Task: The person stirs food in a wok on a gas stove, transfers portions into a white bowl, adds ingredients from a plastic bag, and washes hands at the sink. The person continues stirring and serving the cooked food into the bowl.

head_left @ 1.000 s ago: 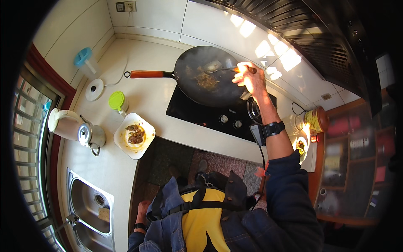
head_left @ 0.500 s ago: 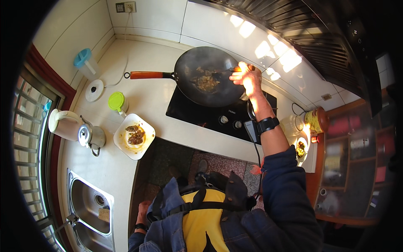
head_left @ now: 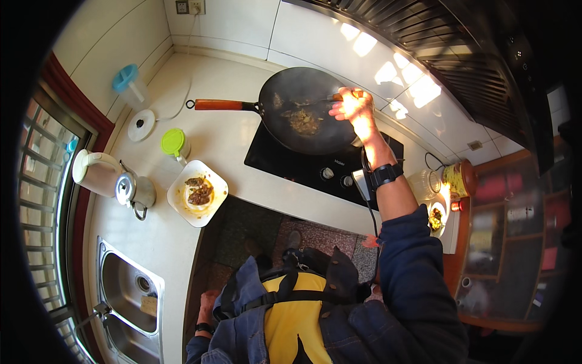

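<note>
My right hand reaches over the wok and is closed around the handle of a spatula, whose far end goes down among the food. The dark wok sits on the black cooktop, its wooden handle pointing left. Small browned pieces of food lie in the wok's middle, under a thin haze of steam. Low beside my body, close to the counter's front edge, is my left hand; its fingers are mostly hidden, and nothing shows in it.
Left of the cooktop stand a white square dish with brown food, a green-lidded jug, a metal kettle and a pink-and-cream kettle. A sink is at lower left. At right are jars and a plate.
The view has shifted slightly, so the counter and wok sit a little further right. My right hand stays on the spatula over the wok; the food in the wok is spread a bit differently.
</note>
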{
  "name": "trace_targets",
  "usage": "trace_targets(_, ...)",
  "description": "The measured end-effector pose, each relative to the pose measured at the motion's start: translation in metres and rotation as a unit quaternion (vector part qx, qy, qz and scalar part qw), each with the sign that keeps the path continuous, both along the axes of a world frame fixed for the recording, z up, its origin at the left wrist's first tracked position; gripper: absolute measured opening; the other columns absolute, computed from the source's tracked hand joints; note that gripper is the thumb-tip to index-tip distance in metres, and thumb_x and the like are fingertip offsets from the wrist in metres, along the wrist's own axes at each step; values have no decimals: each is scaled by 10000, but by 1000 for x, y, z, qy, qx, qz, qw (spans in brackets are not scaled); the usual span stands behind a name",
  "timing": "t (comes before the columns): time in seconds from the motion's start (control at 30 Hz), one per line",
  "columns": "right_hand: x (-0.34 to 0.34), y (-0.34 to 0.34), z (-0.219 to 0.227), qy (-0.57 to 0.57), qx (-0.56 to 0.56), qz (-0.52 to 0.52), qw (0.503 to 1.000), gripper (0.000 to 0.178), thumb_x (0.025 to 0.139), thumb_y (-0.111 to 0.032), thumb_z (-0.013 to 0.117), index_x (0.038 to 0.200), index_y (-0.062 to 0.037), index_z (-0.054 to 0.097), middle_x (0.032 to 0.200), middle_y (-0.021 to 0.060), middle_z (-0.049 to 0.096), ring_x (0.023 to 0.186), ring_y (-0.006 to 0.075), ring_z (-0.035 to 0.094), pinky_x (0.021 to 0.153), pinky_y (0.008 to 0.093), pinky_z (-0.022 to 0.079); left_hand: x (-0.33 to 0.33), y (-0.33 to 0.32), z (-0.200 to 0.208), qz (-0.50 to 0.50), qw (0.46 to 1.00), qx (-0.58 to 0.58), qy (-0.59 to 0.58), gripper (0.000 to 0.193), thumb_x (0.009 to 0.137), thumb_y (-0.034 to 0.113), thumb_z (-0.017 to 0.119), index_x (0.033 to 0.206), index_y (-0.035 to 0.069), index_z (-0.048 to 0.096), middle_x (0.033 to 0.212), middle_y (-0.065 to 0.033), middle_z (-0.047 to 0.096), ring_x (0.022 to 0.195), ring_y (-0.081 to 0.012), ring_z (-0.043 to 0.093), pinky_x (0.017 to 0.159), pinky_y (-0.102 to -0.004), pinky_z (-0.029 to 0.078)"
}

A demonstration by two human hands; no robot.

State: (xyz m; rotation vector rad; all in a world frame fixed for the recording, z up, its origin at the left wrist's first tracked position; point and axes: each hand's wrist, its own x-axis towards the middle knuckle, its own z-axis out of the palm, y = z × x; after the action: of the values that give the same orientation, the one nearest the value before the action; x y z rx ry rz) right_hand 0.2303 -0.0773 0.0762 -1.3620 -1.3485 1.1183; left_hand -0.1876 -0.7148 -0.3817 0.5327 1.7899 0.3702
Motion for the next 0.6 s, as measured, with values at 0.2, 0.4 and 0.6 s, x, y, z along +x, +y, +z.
trace_targets(0.2, 11, -1, 18, -14, -4, 41, 999, 318, 935, -250, 613, 1041, 50, 616, 847, 166, 694, 620, 248, 702, 531, 288, 565, 1, 11, 12, -64, 997, 33, 39, 290, 823, 269, 707, 1021, 64, 759, 998, -125, 748, 996, -204, 702, 850, -329, 541)
trace_targets(0.4, 4, -9, 14, 32, 6, 63, 998, 378, 928, -318, 623, 1071, 32, 622, 891, 169, 694, 720, 249, 716, 631, 318, 583, 3, 18, 34, -9, 1000, 3, 0, 301, 808, 269, 717, 1017, 56, 758, 999, -118, 751, 984, -204, 703, 843, -329, 537)
trace_targets(0.6, 32, -30, 36, -71, -36, 89, 993, 361, 917, -310, 662, 1072, 15, 649, 821, 155, 697, 653, 234, 713, 554, 298, 564, -5, 12, 14, -29, 997, -25, 65, 344, 794, 282, 748, 1037, 37, 752, 983, -126, 748, 966, -178, 692, 835, -315, 535)
